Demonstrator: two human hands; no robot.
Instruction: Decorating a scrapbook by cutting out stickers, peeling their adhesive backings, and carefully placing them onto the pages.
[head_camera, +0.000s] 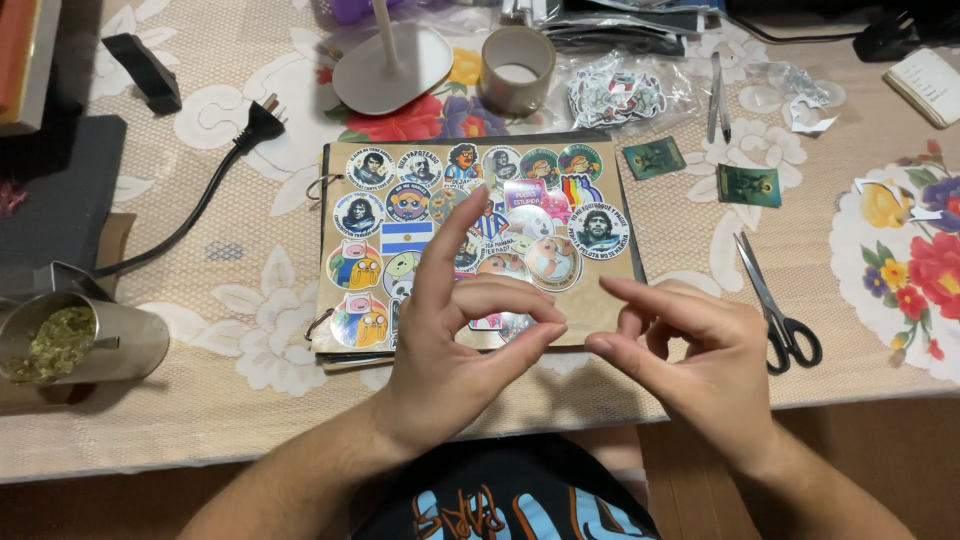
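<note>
A brown ring-bound album (603, 302) covered in several colourful stickers lies on the flowered tablecloth in front of me. My left hand (450, 352) hovers over its near edge. Its thumb and middle finger meet at the tips in a ring and the index finger points up. I see nothing pinched between them. My right hand (703, 362) floats just right of it, beside the album's near right corner, fingers stretched toward the left hand and thumb apart, holding nothing. The two hands' fingertips are a small gap apart.
Scissors (785, 322) lie right of the album, with two green cards (748, 186) beyond. A tape roll (517, 66), a white stand base (392, 66) and a bag of stickers (615, 96) sit behind. A metal cup of green herb (72, 345) and a black plug (262, 122) are left.
</note>
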